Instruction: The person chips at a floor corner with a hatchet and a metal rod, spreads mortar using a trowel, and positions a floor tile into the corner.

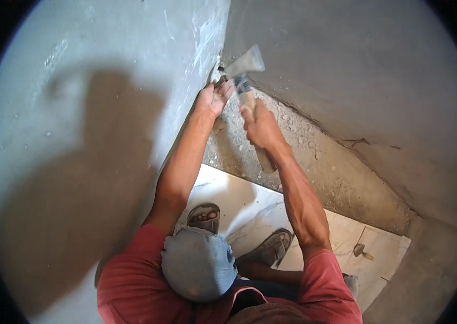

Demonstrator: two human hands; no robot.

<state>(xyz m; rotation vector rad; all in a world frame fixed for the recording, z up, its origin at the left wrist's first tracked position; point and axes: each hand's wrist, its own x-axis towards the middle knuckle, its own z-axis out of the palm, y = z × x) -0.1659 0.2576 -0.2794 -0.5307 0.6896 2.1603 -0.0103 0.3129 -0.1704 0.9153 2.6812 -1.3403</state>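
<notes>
My right hand (262, 127) is wrapped round the wooden handle of a hatchet (245, 63). The hatchet's flared metal blade points to the right, and its narrow end is toward the wall corner, close above my other hand. My left hand (213, 100) is low in that corner, fingers curled round a short dark metal rod (222, 79), of which only the end shows; its kind is unclear. Beneath both hands lies a strip of rough, broken floor (298, 137) with loose rubble.
Grey plastered walls rise on the left (126, 32) and right (358, 70). White marbled tiles (250, 216) lie under my sandalled feet, their edge bordering the rough strip. A small trowel (362, 251) rests on the tiles at the right.
</notes>
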